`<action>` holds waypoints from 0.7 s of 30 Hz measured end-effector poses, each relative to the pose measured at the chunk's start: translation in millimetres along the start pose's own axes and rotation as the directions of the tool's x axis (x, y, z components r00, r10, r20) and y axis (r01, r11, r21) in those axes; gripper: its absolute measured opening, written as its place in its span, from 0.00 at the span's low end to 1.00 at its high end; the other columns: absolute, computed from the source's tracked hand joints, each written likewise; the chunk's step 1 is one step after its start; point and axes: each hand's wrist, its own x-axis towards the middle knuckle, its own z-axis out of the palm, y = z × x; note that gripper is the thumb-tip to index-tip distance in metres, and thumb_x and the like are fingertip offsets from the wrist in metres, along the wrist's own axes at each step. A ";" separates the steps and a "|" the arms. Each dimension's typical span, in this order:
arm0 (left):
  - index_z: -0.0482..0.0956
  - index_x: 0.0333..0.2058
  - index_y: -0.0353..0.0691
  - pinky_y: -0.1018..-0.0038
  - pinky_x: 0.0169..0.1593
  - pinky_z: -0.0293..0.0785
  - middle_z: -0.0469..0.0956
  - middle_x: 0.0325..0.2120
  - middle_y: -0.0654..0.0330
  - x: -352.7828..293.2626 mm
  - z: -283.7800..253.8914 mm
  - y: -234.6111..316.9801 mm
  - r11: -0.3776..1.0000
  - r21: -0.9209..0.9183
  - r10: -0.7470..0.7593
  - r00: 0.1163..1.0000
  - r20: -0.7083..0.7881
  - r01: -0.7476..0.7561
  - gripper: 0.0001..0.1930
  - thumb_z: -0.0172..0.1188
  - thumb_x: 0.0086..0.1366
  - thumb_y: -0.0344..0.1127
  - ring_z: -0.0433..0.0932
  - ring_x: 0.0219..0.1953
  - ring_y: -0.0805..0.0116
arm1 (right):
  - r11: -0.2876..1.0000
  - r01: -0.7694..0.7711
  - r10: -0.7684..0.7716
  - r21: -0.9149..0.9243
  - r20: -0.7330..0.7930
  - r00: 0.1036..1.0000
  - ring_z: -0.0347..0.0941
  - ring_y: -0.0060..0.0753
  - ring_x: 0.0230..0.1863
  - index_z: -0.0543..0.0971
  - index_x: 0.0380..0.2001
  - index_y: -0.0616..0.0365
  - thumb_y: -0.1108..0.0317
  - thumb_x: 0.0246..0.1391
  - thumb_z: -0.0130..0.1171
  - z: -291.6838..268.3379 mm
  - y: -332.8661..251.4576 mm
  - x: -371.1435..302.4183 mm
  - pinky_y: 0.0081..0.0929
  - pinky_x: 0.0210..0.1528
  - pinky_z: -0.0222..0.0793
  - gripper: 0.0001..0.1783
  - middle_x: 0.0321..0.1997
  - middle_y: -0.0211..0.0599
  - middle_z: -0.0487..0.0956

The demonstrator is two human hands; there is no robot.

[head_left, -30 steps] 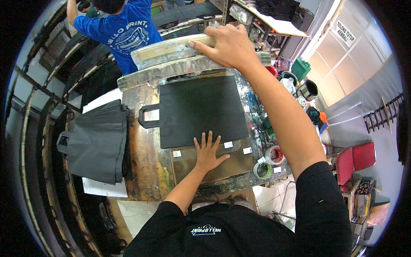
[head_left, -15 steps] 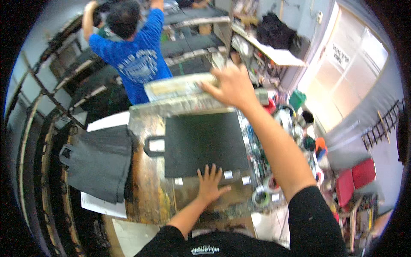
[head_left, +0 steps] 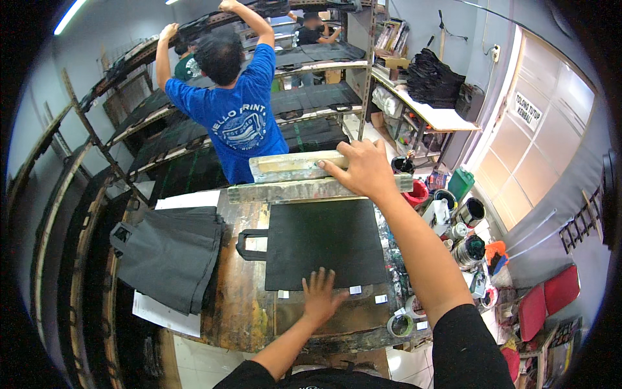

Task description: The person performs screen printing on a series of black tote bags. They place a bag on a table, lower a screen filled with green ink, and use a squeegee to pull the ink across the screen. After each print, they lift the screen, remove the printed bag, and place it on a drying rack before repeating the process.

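Observation:
A black cloth bag (head_left: 327, 236) lies flat on the stained wooden worktable (head_left: 243, 301), its loop handle (head_left: 251, 245) pointing left. My left hand (head_left: 321, 295) rests at the bag's near edge, palm down and fingers spread. Beyond the bag, my right hand (head_left: 369, 168) grips the top of a pale, paint-stained wooden frame (head_left: 295, 168). That frame stands up nearly edge-on, just above a thick wooden bar (head_left: 304, 191) at the table's far side. Small white pieces (head_left: 354, 290) sit along the bag's near edge.
Stacked dark bags (head_left: 172, 256) lie at the left. Cans, tape rolls (head_left: 400, 325) and a red bucket (head_left: 416, 193) crowd the right side. A person in a blue shirt (head_left: 227, 123) reaches up at the loaded shelves (head_left: 317, 113) ahead. A red chair (head_left: 547, 301) stands far right.
My view has tilted upward, so the table and hands sit lower and further right in the picture. Both hands keep about the same places at the bag and the frame.

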 end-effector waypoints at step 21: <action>0.43 0.78 0.39 0.49 0.66 0.76 0.60 0.70 0.31 -49.4 -127.0 -75.5 -0.407 -0.798 -0.507 0.617 0.602 0.445 0.61 0.38 0.65 0.87 0.70 0.68 0.37 | 0.998 0.056 -0.056 0.013 0.409 0.911 0.72 0.45 0.57 0.74 0.62 0.53 0.61 0.49 0.72 108.5 -65.3 -202.3 0.53 0.62 0.62 0.36 0.50 0.42 0.77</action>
